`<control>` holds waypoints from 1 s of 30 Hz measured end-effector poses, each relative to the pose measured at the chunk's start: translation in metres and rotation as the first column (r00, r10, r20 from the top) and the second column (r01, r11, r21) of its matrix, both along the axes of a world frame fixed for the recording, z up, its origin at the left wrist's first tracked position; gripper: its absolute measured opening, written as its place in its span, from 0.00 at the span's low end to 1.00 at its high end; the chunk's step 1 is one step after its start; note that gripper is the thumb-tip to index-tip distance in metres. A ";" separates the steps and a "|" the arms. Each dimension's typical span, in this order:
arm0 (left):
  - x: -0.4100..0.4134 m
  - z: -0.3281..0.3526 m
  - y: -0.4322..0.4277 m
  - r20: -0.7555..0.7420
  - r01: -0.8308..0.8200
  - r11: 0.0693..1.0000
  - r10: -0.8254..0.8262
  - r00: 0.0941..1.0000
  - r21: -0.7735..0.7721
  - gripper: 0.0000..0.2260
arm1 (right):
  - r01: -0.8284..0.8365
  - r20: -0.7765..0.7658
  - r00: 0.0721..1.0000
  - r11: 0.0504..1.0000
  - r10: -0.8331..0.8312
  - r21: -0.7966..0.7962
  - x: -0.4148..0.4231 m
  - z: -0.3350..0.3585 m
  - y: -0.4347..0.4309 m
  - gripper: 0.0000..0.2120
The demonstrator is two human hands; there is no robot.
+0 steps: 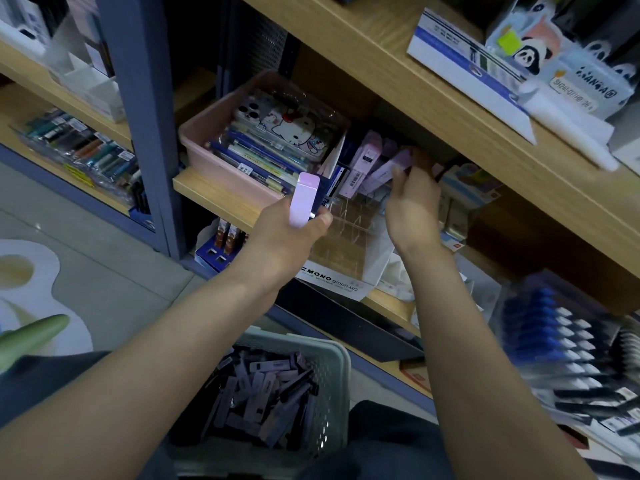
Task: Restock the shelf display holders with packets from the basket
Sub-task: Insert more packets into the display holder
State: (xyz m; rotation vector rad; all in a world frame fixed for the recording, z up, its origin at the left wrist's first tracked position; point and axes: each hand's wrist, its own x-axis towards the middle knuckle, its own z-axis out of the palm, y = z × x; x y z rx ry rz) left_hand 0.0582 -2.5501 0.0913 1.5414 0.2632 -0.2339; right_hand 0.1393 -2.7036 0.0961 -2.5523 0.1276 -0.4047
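Fingers [323, 219] of left hand [294, 237] wrapped round the lower half of a lilac packet [305, 197], top half sticking up past the thumb, held just short of the shelf edge. Fingertips [398, 174] of right hand [412, 202] pinching the near end of a second packet [401, 160], tilted in among other lilac packets in the holder [349, 220]. Far fingers tucked under the upper shelf [408, 84], so only part of the grip is visible.

Handling, judged: slim, flat, probably light and fairly stiff. Smooth sleeve, so likely to slip in a loose grip. Best pinched across the flat faces near one end, leaving the other end free to go into a slot. Thin enough to bend if forced against a divider. Holder clear, looks rigid, front rows just below the right fingers bare.

Step, judged: seating the second packet, left one waiting its turn.

Outward: basket [337, 355] low between both forearms, heaped with stock [263, 386], plenty left. Pink tray [204, 140] up-left of the left fingers, cartoon-cat case on top. White MONO box [332, 278] under the holder, beneath the right wrist. Blue pens [533, 327] well off to the right of the right arm.
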 end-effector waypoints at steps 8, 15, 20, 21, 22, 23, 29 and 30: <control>-0.001 0.002 0.001 -0.023 0.002 1.000 -0.001 1.000 0.024 0.11 | -0.059 -0.005 0.998 0.997 0.059 -0.046 0.006 -0.005 0.002 0.15; -0.002 0.005 0.002 -0.020 0.021 1.000 -0.021 1.000 0.014 0.06 | -0.029 0.125 0.992 0.999 0.033 -0.034 0.001 -0.008 0.000 0.16; 0.001 0.001 0.004 -0.046 0.077 0.997 -0.077 0.996 0.004 0.05 | 0.022 0.194 0.981 0.981 0.016 -0.192 -0.019 -0.009 0.007 0.15; 0.002 0.000 0.004 -0.053 0.089 0.996 -0.088 0.995 0.005 0.04 | -0.021 0.215 0.975 0.990 0.051 -0.141 -0.025 -0.007 0.011 0.13; 0.002 -0.002 0.004 -0.054 0.103 0.995 -0.102 0.993 0.015 0.03 | -0.095 0.198 0.974 0.993 0.106 -0.065 -0.031 -0.004 0.015 0.12; 0.002 -0.004 0.005 -0.044 0.124 0.992 -0.123 0.991 0.038 0.02 | -0.183 0.146 0.973 0.983 0.178 0.015 -0.036 -0.001 0.019 0.11; -0.004 -0.006 0.005 0.041 0.250 0.958 -0.258 0.965 0.140 0.08 | -0.381 -0.151 0.888 0.878 0.435 0.291 -0.066 0.007 0.031 0.07; -0.004 -0.007 0.005 0.043 0.258 0.956 -0.266 0.963 0.136 0.08 | -0.368 -0.150 0.888 0.868 0.434 0.333 -0.068 0.008 0.030 0.08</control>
